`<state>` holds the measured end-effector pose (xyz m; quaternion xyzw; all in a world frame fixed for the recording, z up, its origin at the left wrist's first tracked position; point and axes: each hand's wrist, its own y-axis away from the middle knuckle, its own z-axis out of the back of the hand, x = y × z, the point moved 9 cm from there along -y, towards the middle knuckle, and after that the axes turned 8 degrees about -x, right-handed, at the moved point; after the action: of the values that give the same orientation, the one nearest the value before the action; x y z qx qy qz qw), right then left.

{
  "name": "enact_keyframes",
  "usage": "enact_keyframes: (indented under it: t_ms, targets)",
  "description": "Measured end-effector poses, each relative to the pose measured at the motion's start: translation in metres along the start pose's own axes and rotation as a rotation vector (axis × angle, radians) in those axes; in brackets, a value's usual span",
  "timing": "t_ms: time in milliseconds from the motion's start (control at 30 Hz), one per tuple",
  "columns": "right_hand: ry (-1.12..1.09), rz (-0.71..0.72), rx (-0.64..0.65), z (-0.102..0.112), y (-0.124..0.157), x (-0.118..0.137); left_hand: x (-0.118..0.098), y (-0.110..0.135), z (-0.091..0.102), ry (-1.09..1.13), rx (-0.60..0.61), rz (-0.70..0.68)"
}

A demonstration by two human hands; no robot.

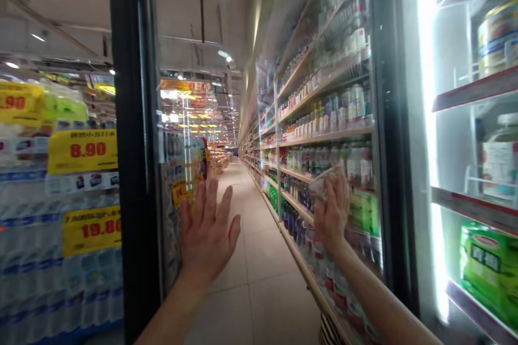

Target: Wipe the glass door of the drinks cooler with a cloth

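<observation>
A glass door point(267, 5) with a black frame point(135, 135) stands swung open in front of me. My left hand point(210, 226) is raised at the glass near the frame, its fingers spread and nothing in it. Whether the palm presses on the pane I cannot tell for sure. Farther right, my right hand point(332, 210) is up at the glass with a crumpled whitish cloth point(326, 179) under its fingers. Part of the cloth is hidden behind the fingers, and its edge sticks out to the left.
On the right, a lit cooler holds a green pack point(489, 272), a white bottle point(502, 159) and a can point(499, 38) on shelves. Stacked bottled water point(60, 280) with yellow price signs point(83, 151) stands left. Through the glass, a tiled aisle point(243, 237) runs past drink shelves.
</observation>
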<state>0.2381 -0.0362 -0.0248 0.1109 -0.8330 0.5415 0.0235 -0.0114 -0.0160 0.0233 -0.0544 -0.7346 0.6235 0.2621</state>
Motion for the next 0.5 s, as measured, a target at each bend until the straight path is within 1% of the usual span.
enact_keyframes:
  t_ms: [100, 133, 167, 200, 300, 333, 367, 400, 433, 500]
  targets:
    - [-0.122, 0.228, 0.196, -0.011, 0.016, 0.048, 0.0, 0.0, -0.001, -0.008, -0.01, -0.008]
    - [-0.147, 0.281, 0.243, -0.014, 0.02, 0.058, -0.001, 0.0, -0.001, -0.009, -0.01, -0.011]
    - [-0.15, 0.301, 0.257, -0.014, 0.02, 0.061, -0.001, 0.0, 0.0, -0.009, -0.012, -0.013]
    - [-0.133, 0.283, 0.231, -0.014, 0.017, 0.056, -0.001, 0.0, 0.0, -0.008, -0.012, -0.015]
    - [-0.037, 0.104, 0.044, -0.003, 0.001, 0.022, -0.001, 0.001, 0.002, -0.01, -0.016, -0.016]
    - [-0.017, 0.054, 0.002, 0.0, 0.0, 0.016, -0.001, 0.001, 0.002, -0.014, -0.016, -0.017]
    - [-0.011, 0.032, -0.005, 0.0, 0.002, 0.014, -0.001, 0.001, 0.002, -0.018, -0.015, -0.02]
    - [-0.025, 0.051, 0.029, -0.002, 0.006, 0.02, -0.002, 0.001, 0.002, -0.02, -0.014, -0.023]
    - [-0.059, 0.109, 0.092, -0.006, 0.011, 0.031, -0.002, 0.0, 0.002, -0.021, -0.016, -0.025]
    - [-0.141, 0.27, 0.227, -0.015, 0.02, 0.055, -0.001, 0.0, 0.004, -0.015, -0.029, -0.02]
